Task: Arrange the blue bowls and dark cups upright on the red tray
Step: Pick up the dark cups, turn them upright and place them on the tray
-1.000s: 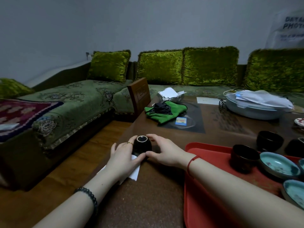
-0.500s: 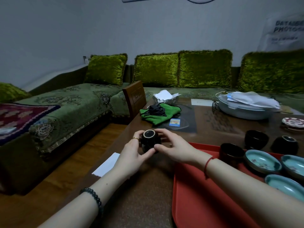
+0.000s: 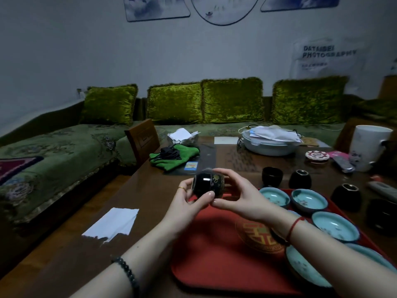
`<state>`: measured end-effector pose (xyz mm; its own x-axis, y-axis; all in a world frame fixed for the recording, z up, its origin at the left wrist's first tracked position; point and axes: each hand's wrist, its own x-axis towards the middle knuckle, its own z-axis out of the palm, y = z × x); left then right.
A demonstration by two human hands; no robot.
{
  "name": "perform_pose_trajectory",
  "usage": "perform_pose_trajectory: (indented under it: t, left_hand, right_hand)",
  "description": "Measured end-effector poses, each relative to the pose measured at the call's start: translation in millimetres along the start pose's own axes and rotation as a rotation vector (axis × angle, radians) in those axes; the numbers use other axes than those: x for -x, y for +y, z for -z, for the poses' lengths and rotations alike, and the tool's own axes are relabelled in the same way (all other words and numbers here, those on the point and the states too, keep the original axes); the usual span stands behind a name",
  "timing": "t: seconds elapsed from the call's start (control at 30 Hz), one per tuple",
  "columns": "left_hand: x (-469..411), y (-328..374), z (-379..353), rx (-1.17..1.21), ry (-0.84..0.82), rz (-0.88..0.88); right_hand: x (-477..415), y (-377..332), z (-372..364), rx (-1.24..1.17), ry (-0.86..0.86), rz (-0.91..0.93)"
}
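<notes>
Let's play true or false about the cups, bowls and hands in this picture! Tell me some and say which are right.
1. Both hands hold one dark cup. True.
2. The held cup stands upright on the red tray. False: it is tipped sideways in the air.
3. The blue bowls on the tray are upside down. False: they face up.
4. A white paper lies on the table left of the tray. True.
5. The left hand wears a ring. True.
</notes>
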<state>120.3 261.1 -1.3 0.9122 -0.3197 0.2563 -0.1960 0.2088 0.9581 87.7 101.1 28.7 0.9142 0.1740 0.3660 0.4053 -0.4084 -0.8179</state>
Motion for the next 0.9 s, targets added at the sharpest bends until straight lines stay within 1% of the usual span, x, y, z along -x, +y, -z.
perform_pose_trajectory:
  t: [0.13, 0.3, 0.4, 0.5, 0.63, 0.7, 0.8, 0.9]
  left_hand:
    - [5, 1, -17, -0.116, -0.103, -0.001]
    - [9, -2, -25, -0.344, -0.219, -0.045]
    - [8, -6, -31, -0.411, -0.236, -0.067]
    - [6, -10, -36, -0.453, -0.221, -0.077]
    - [2, -15, -43, -0.443, -0.184, -0.079]
    - [1, -17, -46, -0.432, -0.181, -0.069]
    - [0, -21, -49, -0.432, -0.177, -0.051]
    - [-1, -28, -50, -0.427, -0.182, -0.033]
  right_hand:
    - [21, 0, 21, -0.034, 0.052, -0.025]
    - [43, 4, 40, 0.026, 0.046, -0.080]
    - [48, 11, 45, -0.057, 0.063, -0.124]
    - [49, 22, 46, -0.181, 0.133, -0.191]
    - [48, 37, 46, -0.226, 0.176, -0.251]
    - [49, 41, 46, -0.173, 0.207, -0.251]
    - [50, 45, 47, -0.002, 0.230, -0.232]
    - [52, 48, 49, 0.076, 0.242, -0.223]
